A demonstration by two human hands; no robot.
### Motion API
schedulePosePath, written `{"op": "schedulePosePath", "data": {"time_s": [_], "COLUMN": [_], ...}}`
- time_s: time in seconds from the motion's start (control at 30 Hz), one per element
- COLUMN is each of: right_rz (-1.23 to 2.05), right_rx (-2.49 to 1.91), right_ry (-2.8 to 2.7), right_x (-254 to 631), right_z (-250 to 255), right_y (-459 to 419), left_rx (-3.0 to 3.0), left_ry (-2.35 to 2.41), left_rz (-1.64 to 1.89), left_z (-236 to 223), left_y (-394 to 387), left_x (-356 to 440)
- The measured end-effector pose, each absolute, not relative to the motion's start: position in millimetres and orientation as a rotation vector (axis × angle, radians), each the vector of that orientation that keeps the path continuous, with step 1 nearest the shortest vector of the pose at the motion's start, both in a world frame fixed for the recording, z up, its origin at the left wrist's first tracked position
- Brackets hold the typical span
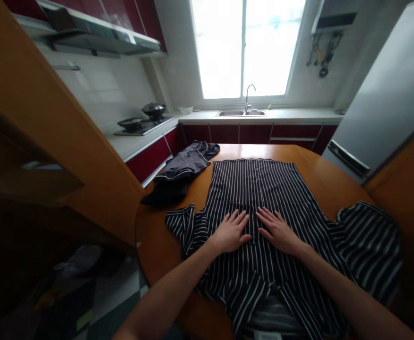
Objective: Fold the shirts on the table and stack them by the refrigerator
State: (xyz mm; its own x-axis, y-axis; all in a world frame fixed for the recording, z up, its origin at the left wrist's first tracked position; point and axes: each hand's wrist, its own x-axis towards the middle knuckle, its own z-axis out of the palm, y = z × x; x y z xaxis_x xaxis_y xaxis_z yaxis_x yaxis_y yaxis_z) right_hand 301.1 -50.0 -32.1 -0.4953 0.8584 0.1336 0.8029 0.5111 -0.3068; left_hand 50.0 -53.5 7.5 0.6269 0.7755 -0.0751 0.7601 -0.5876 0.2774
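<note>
A black shirt with white stripes [281, 189] lies spread on the wooden table [320, 174], its collar toward me and its hem at the far side. Small buttons run down its middle. My left hand [231, 230] rests flat on the chest of the shirt, fingers spread. Beside it, my right hand [277, 229] presses flat on the cloth just right of the button line, also with fingers apart. One sleeve sticks out to the left on the table; the other, at the right, reaches the table's edge.
Dark folded clothes [189, 163] lie at the table's left rear. Beyond stand a counter with a sink [230, 113] and a stove with pans [153, 109]. A fridge [377, 94] is at the right. A wooden frame [97, 189] rises on the left.
</note>
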Motion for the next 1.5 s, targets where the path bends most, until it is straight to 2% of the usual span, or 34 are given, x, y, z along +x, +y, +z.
{"op": "schedulePosePath", "data": {"time_s": [0.1, 0.23, 0.33, 0.4, 0.6, 0.77, 0.87, 0.93, 1.0, 1.1, 1.2, 1.27, 1.37, 1.5], "right_rz": [0.290, 0.270, 0.276, 0.286, 0.321, 0.473, 0.753, 1.015, 1.264, 1.486, 1.529, 1.521, 1.464, 1.288], "right_rx": [-1.406, -1.398, -1.375, -1.364, -1.348, -1.287, -1.199, -1.141, -1.082, -1.050, -1.075, -1.106, -1.196, -1.273], "right_ry": [-2.488, -2.476, -2.449, -2.429, -2.395, -2.118, -1.915, -1.787, -1.667, -1.541, -1.447, -1.317, -1.103, -1.082], "right_x": [303, 305, 305, 305, 306, 300, 285, 270, 255, 239, 238, 242, 249, 255], "right_z": [-36, -41, -44, -45, -44, -27, -4, 13, 28, 39, 35, 26, 7, -10], "right_y": [-49, -49, -49, -48, -48, -51, -51, -49, -46, -45, -48, -51, -53, -48], "left_rx": [2.389, 2.200, 1.965, 1.826, 1.679, 1.644, 1.771, 1.930, 2.052, 2.199, 2.141, 2.039, 1.959, 1.942], "left_ry": [1.475, 1.936, 2.314, 2.383, 2.340, 2.362, 2.286, 2.091, 1.835, 1.270, 0.799, 0.833, 1.192, 1.408], "left_rz": [0.100, 0.421, 0.409, 0.346, 0.395, 0.571, 0.891, 1.137, 1.221, 1.047, 0.819, 0.858, 0.952, 0.818], "left_z": [35, 65, 59, 46, 26, 47, 69, 84, 95, 102, 101, 94, 75, 40], "left_y": [-51, -42, -36, -34, -31, -31, -35, -41, -50, -62, -53, -33, 3, 26], "left_x": [24, -26, -54, -65, -80, -84, -66, -40, -8, 32, 42, 29, -6, -47]}}
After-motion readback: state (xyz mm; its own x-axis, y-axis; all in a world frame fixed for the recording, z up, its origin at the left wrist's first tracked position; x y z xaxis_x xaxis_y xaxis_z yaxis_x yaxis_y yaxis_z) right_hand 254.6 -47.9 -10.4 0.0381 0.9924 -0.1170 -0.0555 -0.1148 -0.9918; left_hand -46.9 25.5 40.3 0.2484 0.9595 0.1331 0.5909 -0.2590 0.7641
